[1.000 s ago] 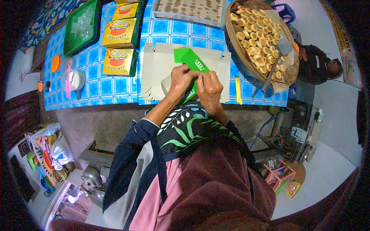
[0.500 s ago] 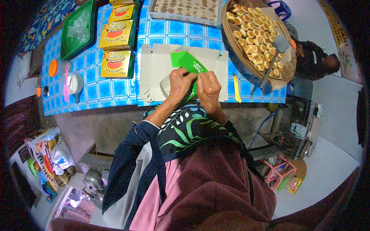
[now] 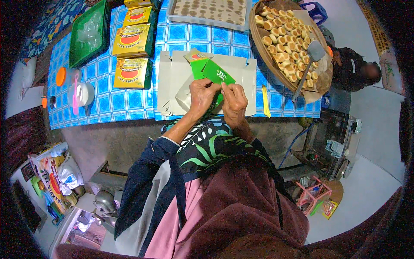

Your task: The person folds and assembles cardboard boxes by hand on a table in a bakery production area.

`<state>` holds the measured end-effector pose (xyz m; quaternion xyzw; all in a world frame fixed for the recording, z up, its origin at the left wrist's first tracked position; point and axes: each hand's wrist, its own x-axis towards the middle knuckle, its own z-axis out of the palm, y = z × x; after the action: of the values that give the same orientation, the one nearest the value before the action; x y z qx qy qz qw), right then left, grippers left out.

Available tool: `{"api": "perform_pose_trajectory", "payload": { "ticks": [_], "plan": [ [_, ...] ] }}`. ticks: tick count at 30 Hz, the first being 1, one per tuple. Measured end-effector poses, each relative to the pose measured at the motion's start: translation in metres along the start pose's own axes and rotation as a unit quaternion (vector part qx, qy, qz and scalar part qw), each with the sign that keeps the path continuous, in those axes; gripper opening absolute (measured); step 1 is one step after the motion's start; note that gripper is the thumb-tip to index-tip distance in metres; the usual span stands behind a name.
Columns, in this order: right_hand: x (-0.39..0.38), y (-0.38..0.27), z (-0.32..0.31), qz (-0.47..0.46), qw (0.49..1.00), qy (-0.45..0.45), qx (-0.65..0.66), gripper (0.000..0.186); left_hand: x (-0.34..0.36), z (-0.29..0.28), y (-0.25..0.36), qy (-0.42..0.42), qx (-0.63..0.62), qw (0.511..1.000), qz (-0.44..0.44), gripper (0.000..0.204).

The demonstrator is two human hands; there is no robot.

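A partly folded green and yellow cardboard box (image 3: 215, 73) is between my hands, tilted, its grey inside partly showing at the lower left. My left hand (image 3: 202, 96) pinches its near edge with curled fingers. Close beside it, my right hand (image 3: 234, 101) grips a green flap between thumb and fingers. Both hands hide the near part of the box. Beneath them lie flat, unfolded cardboard blanks (image 3: 246, 71), grey side up, at the table's near edge.
Finished yellow boxes (image 3: 131, 73) stand in a row at left, by green trays (image 3: 89, 32) and a white tub (image 3: 86, 93). At right are a round woven tray (image 3: 263, 41) of small round pastries, a spatula (image 3: 316, 51) and a yellow strip (image 3: 265, 101). A person (image 3: 351, 67) is beyond.
The box has turned slightly, and a yellow printed panel now shows more at its far left end. My right hand has shifted a little downward along the flap.
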<state>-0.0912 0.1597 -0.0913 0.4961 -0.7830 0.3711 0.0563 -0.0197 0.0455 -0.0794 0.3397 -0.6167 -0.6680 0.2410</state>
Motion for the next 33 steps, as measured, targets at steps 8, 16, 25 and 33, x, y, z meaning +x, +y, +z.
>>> {"api": "perform_pose_trajectory", "payload": {
  "ticks": [8,16,25,33],
  "plan": [
    [0.025,0.014,-0.010,0.045,0.993,-0.005,0.105,0.041,0.015,-0.022,-0.004,-0.132,-0.190,0.956,-0.181,0.021],
    [0.029,0.016,-0.002,0.009,0.997,0.007,0.080,0.047,0.043,-0.025,-0.021,-0.181,-0.181,0.959,-0.118,0.023],
    [0.032,0.004,0.002,-0.092,0.993,0.038,0.070,0.050,0.056,-0.015,-0.040,-0.161,0.063,0.971,-0.164,0.020],
    [0.028,0.007,-0.001,-0.018,0.997,0.042,0.062,0.047,0.035,-0.025,-0.026,-0.213,-0.235,0.933,-0.169,0.025]
  ]
}}
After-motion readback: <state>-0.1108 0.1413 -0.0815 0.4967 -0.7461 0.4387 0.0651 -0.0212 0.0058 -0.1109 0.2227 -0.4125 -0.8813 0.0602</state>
